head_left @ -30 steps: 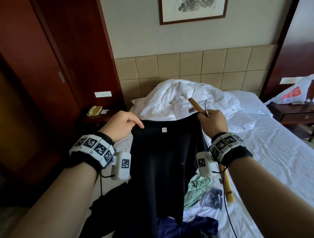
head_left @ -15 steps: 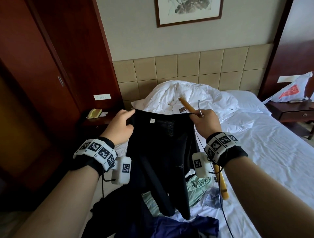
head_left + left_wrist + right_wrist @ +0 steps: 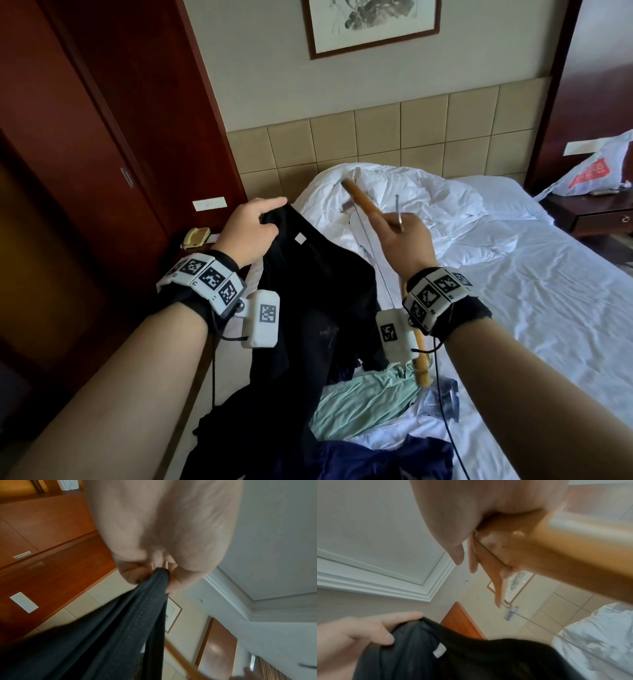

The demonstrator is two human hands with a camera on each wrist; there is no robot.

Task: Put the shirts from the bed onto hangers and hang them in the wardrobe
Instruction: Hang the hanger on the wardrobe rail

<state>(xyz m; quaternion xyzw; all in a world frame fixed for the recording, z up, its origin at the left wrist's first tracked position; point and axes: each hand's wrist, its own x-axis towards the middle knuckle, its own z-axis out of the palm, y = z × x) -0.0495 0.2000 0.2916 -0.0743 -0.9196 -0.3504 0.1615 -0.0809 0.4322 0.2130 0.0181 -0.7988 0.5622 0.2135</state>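
A black shirt hangs over the bed's left edge from my left hand, which pinches its collar near the small white label. The left wrist view shows the bunched collar between thumb and fingers. My right hand grips a wooden hanger at its middle, apart from the shirt; the metal hook sticks up past the knuckles and the other arm reaches down behind the wrist. In the right wrist view the hanger fills the top right.
A mint green shirt, a navy garment and more dark clothes lie on the white bed. A crumpled duvet is piled at the headboard. Dark wooden wardrobe doors stand left, nightstands on both sides.
My right hand has let go of the shirt's collar and lifted away with the hanger. The shirt now hangs from the left hand alone, drooping to the right.
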